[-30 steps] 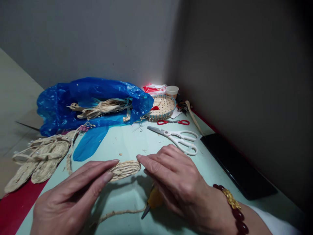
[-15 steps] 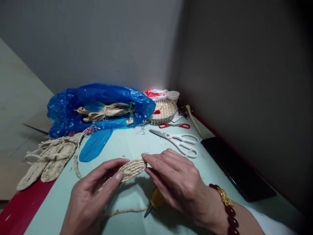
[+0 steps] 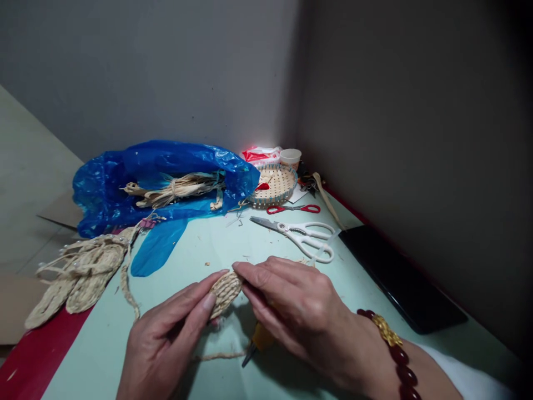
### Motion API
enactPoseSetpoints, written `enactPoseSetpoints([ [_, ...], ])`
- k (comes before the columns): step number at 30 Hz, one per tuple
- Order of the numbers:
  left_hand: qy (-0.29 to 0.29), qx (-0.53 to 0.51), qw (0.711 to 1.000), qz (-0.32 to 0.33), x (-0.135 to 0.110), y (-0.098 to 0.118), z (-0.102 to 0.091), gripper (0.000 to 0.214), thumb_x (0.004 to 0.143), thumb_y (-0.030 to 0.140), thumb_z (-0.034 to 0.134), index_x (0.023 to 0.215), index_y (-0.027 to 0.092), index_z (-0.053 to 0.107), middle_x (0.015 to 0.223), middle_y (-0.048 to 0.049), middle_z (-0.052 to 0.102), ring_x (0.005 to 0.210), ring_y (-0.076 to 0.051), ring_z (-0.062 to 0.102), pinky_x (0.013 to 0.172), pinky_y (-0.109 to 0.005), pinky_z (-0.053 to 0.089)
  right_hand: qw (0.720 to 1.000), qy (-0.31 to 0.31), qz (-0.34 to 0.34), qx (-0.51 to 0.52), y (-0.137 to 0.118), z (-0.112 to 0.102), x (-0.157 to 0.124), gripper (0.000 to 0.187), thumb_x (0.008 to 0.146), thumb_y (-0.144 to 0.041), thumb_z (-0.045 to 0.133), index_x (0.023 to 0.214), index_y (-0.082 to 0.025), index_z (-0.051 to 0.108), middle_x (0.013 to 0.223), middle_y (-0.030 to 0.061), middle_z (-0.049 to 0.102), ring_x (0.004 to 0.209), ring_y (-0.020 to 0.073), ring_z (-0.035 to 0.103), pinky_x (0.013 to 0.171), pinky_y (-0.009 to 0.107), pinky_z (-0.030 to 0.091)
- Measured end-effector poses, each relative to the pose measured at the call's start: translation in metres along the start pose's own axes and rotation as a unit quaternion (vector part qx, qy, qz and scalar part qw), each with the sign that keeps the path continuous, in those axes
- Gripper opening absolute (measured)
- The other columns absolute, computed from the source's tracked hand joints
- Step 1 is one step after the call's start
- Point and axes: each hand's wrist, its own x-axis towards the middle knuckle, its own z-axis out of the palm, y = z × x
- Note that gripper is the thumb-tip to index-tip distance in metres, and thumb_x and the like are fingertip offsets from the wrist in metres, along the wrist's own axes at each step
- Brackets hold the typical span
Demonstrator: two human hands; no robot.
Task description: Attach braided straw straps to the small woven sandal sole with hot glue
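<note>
An oval piece of coiled straw braid (image 3: 226, 293) is held up between my two hands over the table. My left hand (image 3: 164, 328) pinches its near left side, thumb on the face and fingers behind. At the upper right end, the fingertips of my right hand (image 3: 291, 305) close on its edge. Below my right hand shows a yellow tool (image 3: 260, 338) with a dark pointed tip; whether the hand touches it I cannot tell. A strand of straw cord (image 3: 220, 355) runs along the tabletop to that tip.
Straw sandals (image 3: 89, 272) with pearl beads lie at the left. Behind are a blue plastic bag (image 3: 104, 178) with a straw bundle (image 3: 179, 189), a woven basket (image 3: 281, 180) and a paper cup (image 3: 290, 158). Red scissors (image 3: 310, 209), white scissors (image 3: 308, 236) and a black phone-like slab (image 3: 400, 278) lie right.
The straw braid piece has turned to a steeper slant, and less of it shows. My left hand's fingers have moved up along it. The view has shifted slightly.
</note>
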Motion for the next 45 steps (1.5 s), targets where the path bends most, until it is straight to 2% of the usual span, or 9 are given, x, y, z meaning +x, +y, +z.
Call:
enactPoseSetpoints([
  [6, 0.076, -0.017, 0.997, 0.003, -0.011, 0.009, 0.02, 0.026, 0.084, 0.053, 0.07, 0.1, 0.036, 0.083, 0.103, 0.0032, 0.084, 0.085, -0.02, 0.08, 0.071, -0.021, 0.065, 0.996, -0.004, 0.068, 0.066, -0.009, -0.002, -0.002, 0.017, 0.096, -0.007, 0.054, 0.101, -0.008, 0.07, 0.08, 0.0093, 0.073, 0.07, 0.0173, 0.065, 0.066, 0.027, 0.053],
  [12, 0.065, -0.041, 0.997, 0.011, -0.014, 0.007, 0.024, 0.024, 0.083, 0.047, 0.073, 0.101, 0.034, 0.083, 0.102, 0.0014, 0.084, 0.071, -0.017, 0.078, 0.058, -0.021, 0.062, 0.993, -0.016, 0.092, 0.077, -0.009, -0.003, 0.0, 0.018, 0.095, -0.007, 0.054, 0.094, -0.01, 0.071, 0.076, 0.0072, 0.071, 0.065, 0.0159, 0.062, 0.061, 0.025, 0.051],
  [18, 0.072, -0.004, 0.994, 0.078, -0.015, 0.005, 0.027, 0.023, 0.088, 0.03, 0.067, 0.105, 0.035, 0.081, 0.106, 0.004, 0.083, 0.09, -0.018, 0.079, 0.081, -0.024, 0.062, 0.99, -0.017, 0.107, 0.091, -0.011, -0.001, 0.0, 0.018, 0.096, -0.008, 0.054, 0.092, -0.01, 0.071, 0.077, 0.0078, 0.072, 0.067, 0.0164, 0.064, 0.064, 0.026, 0.052],
  [22, 0.036, 0.043, 0.99, 0.131, -0.013, 0.004, 0.021, 0.027, 0.089, 0.023, 0.065, 0.109, 0.035, 0.079, 0.1, 0.0039, 0.084, 0.073, -0.014, 0.079, 0.066, -0.018, 0.063, 0.99, -0.033, 0.108, 0.084, -0.011, -0.002, 0.0, 0.018, 0.095, -0.008, 0.054, 0.093, -0.009, 0.072, 0.077, 0.0081, 0.071, 0.067, 0.0167, 0.063, 0.063, 0.026, 0.05],
  [25, -0.006, 0.1, 0.981, 0.168, -0.011, 0.001, 0.013, 0.028, 0.091, 0.023, 0.063, 0.115, 0.029, 0.078, 0.105, 0.0002, 0.084, 0.078, -0.016, 0.081, 0.066, -0.017, 0.063, 0.989, -0.039, 0.11, 0.087, -0.011, -0.004, 0.0, 0.019, 0.095, -0.007, 0.054, 0.092, -0.009, 0.073, 0.078, 0.008, 0.071, 0.068, 0.0163, 0.062, 0.065, 0.026, 0.05],
  [29, -0.002, 0.148, 0.971, 0.187, -0.01, -0.003, 0.008, 0.028, 0.093, 0.025, 0.061, 0.116, 0.024, 0.078, 0.113, -0.0046, 0.082, 0.091, -0.021, 0.08, 0.079, -0.02, 0.063, 0.987, -0.066, 0.115, 0.093, -0.012, -0.005, 0.001, 0.02, 0.096, -0.007, 0.053, 0.1, -0.006, 0.072, 0.08, 0.0067, 0.068, 0.07, 0.0156, 0.06, 0.066, 0.025, 0.048],
  [36, -0.003, 0.179, 0.956, 0.231, -0.007, -0.006, 0.009, 0.023, 0.092, 0.026, 0.063, 0.108, 0.021, 0.08, 0.099, -0.0052, 0.085, 0.077, -0.019, 0.081, 0.074, -0.021, 0.064, 0.986, -0.089, 0.11, 0.092, -0.01, -0.001, -0.001, 0.02, 0.098, -0.01, 0.052, 0.102, -0.008, 0.072, 0.08, 0.0057, 0.066, 0.072, 0.0164, 0.056, 0.068, 0.027, 0.046],
  [41, -0.02, 0.167, 0.961, 0.218, -0.006, -0.002, 0.008, 0.025, 0.094, 0.027, 0.059, 0.109, 0.02, 0.078, 0.102, -0.0063, 0.084, 0.083, -0.02, 0.081, 0.078, -0.022, 0.063, 0.981, -0.115, 0.124, 0.098, -0.009, -0.002, -0.001, 0.021, 0.099, -0.013, 0.051, 0.105, -0.011, 0.071, 0.082, 0.0039, 0.066, 0.074, 0.0153, 0.058, 0.07, 0.026, 0.046],
  [45, -0.011, 0.174, 0.96, 0.218, -0.01, 0.002, 0.013, 0.019, 0.092, 0.024, 0.061, 0.098, 0.02, 0.079, 0.094, -0.0056, 0.085, 0.076, -0.019, 0.08, 0.076, -0.02, 0.062, 0.981, -0.131, 0.119, 0.085, -0.009, -0.001, -0.002, 0.018, 0.098, -0.013, 0.052, 0.101, -0.011, 0.07, 0.082, 0.0031, 0.063, 0.073, 0.0152, 0.056, 0.069, 0.026, 0.046],
])
